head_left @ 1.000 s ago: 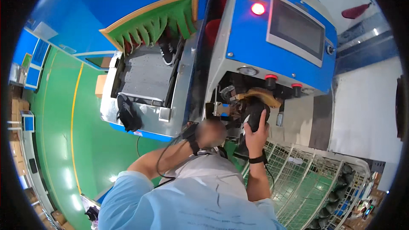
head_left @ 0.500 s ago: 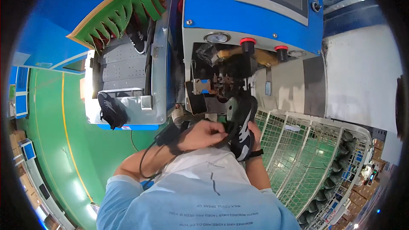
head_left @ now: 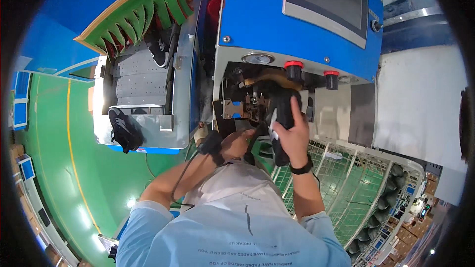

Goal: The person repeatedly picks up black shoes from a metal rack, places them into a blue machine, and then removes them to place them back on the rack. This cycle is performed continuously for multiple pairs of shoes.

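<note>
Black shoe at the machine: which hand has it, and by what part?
The right hand grips the black shoe around its side, at the blue machine's opening. The left hand is at the shoe's lower end; its grip cannot be told.

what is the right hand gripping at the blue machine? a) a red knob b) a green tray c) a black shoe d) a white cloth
c: the right hand wraps around a black shoe held up at the opening of the blue machine, below the red knobs.

Three black shoes [head_left: 282, 118], two red knobs [head_left: 294, 69].
</note>
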Available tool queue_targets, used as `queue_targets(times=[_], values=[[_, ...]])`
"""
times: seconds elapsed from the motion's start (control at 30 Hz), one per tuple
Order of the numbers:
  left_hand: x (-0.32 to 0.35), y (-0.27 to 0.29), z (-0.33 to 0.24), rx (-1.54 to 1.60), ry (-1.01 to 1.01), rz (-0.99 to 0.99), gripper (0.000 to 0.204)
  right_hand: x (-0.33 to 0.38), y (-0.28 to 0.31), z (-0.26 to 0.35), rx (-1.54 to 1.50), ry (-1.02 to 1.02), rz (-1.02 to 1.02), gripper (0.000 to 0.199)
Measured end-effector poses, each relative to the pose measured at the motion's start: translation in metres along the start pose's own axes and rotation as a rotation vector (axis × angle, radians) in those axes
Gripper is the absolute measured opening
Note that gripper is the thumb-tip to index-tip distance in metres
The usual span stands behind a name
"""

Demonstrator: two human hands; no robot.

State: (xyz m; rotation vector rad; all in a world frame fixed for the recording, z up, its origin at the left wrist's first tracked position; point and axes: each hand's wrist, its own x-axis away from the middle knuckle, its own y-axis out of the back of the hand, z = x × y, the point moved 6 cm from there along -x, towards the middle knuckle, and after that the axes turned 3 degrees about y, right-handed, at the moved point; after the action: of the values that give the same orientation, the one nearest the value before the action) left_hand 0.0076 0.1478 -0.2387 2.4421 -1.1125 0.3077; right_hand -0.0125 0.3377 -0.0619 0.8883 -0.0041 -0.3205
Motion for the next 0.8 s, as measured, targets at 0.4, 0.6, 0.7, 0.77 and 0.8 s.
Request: queue_targets(times=[0.4,0.6,0.7,0.77,0.8], values=[[-0.009,-0.025,0.135,1.521,-0.203,0.063,0.03,-0.032,-0.054,0.014,0.465,0.084,0.061,0.085],[0.059,0.091,0.016,0.121,0.056,-0.254,0.028,-0.015,-0.055,0.009,0.442,0.119,0.001,0.09],[0.068,0.103,-0.025,0.116,0.09,-0.24,0.032,-0.003,-0.055,0.016,0.44,0.201,-0.145,0.086],[0.065,0.102,-0.044,0.143,0.183,-0.117,0.031,0.009,-0.052,0.023,0.41,0.195,-0.196,0.085],[0.063,0.1,-0.048,0.151,0.227,-0.051,0.031,0.019,-0.049,0.025,0.392,0.171,-0.2,0.084]])
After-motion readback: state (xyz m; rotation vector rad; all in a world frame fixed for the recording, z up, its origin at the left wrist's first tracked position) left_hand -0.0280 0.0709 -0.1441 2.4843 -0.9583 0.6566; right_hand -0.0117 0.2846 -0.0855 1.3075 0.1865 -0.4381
